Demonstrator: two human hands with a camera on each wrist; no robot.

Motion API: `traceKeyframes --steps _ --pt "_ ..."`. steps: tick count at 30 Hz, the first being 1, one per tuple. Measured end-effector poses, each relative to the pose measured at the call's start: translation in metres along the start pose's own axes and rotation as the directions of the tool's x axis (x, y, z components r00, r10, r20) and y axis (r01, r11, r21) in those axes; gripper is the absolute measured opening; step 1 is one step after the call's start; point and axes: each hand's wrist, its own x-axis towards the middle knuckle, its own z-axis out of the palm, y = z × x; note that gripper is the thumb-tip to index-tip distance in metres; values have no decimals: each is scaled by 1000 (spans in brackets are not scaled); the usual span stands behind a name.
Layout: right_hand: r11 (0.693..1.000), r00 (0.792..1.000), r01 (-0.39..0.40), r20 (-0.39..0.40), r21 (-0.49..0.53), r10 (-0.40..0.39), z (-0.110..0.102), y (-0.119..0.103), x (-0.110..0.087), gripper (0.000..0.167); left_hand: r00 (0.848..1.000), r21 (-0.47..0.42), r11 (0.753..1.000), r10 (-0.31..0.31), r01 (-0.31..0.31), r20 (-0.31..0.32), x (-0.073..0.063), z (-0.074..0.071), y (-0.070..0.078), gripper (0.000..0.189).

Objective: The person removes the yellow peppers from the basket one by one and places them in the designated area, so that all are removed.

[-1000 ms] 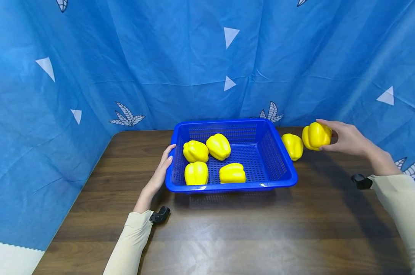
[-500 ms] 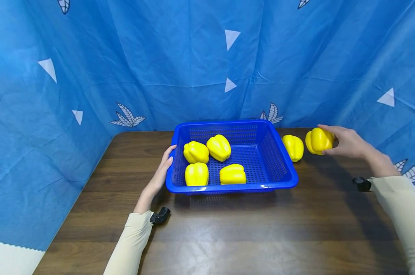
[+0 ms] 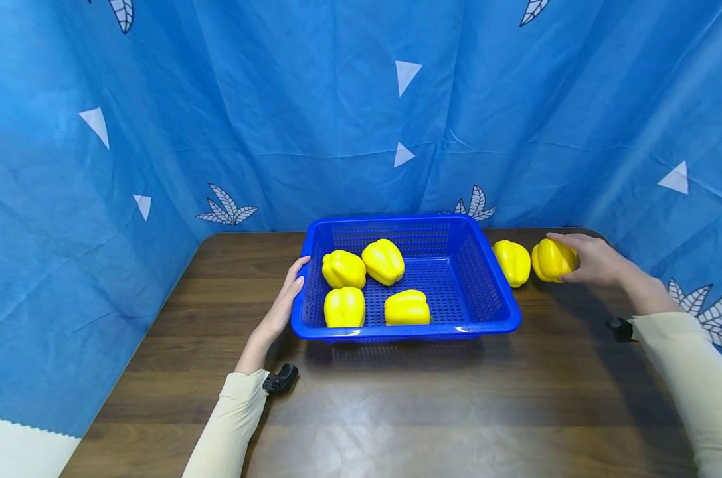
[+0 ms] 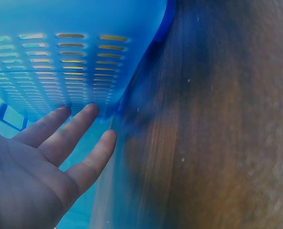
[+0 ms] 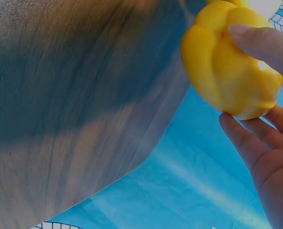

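In the head view my right hand (image 3: 596,260) grips a yellow bell pepper (image 3: 554,260) low over the table's back right part. The right wrist view shows the thumb on one side of that bell pepper (image 5: 234,62) and the fingertips on the other. Just left of it lies a second yellow bell pepper (image 3: 513,263). My left hand (image 3: 281,302) is at the left end of a blue plastic basket (image 3: 405,329), fingertips at the rim. Its fingers extend straight against the slotted wall of the basket (image 4: 79,28) in the left wrist view.
Inside the basket lie several yellow bell peppers (image 3: 345,307), mostly toward its left half. The basket stands on a dark wooden table (image 3: 396,405). A blue curtain (image 3: 337,99) hangs along the back and sides.
My right hand has come down toward the table with the bell pepper, beside the other one. My left hand stays at the basket's rim. The head view has shifted slightly.
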Motion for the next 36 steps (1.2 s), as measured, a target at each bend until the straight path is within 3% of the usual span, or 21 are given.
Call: traceKeyframes --steps 7,36 --pt "1000 999 -17 49 -21 18 6 -3 6 79 1000 -12 1000 0 1 9 -1 0 0 52" --pt "998 992 -57 114 -10 58 19 0 15 83 1000 0 1000 -2 2 0 0 0 1 52"
